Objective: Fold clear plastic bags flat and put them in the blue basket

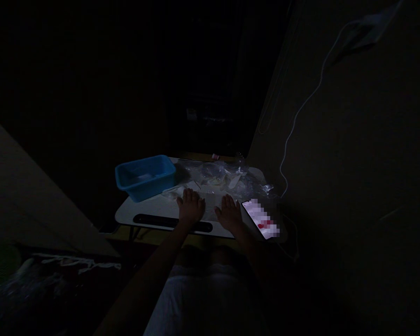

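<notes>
Both hands rest palm down near the front of a small white table [128, 213] in a very dark room. My left hand [191, 206] lies flat with its fingers spread, just behind the black slot along the table's front edge. To its right, my right hand [229, 212] is also flat, fingers stretched forward, holding nothing. A lit phone [259, 217] lies right beside my right hand. Beyond my fingers spreads crumpled clear plastic [213, 171] with small pale pieces [234, 181] among it; the dim light hides what they are.
A blue plastic basin [150, 186] stands at the table's left, something pale inside. A white cable [294, 122] runs down the right wall to the table's right side. More clear plastic [31, 284] lies low at the left. A wall edge [42, 182] rises on the left.
</notes>
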`<state>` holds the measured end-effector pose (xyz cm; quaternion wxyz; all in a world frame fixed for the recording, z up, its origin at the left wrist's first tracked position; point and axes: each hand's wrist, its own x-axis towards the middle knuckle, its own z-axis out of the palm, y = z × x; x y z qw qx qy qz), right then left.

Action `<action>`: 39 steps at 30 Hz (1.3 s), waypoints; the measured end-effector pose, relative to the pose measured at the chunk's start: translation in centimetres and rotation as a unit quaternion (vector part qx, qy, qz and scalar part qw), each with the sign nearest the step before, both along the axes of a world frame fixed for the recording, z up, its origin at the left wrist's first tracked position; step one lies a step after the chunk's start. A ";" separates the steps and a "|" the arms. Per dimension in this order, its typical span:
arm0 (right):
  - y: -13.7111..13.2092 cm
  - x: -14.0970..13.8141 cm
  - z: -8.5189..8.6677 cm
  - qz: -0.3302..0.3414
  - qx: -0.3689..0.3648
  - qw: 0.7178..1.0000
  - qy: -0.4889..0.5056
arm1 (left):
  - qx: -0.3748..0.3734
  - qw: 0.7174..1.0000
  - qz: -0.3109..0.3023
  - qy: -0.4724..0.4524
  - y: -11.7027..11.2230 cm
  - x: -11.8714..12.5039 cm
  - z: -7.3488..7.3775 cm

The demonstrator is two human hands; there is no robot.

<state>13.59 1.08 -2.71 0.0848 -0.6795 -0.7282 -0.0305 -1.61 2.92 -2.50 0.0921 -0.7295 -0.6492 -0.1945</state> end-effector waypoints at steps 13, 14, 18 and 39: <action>0.2 -0.1 -0.3 -0.003 0.004 1.000 0.001 | 0.006 1.000 -0.020 -0.017 -0.1 0.0 0.4; 0.1 0.0 -0.3 -0.003 0.005 1.000 0.001 | 0.006 1.000 -0.019 -0.017 -0.1 0.0 0.4; 0.1 0.0 -0.3 0.001 0.015 1.000 -0.002 | 0.003 0.999 -0.030 -0.015 -0.2 0.0 0.5; 0.2 -0.1 -0.3 -0.009 -0.001 1.000 -0.004 | -0.085 0.985 -0.103 0.105 0.6 0.4 -0.3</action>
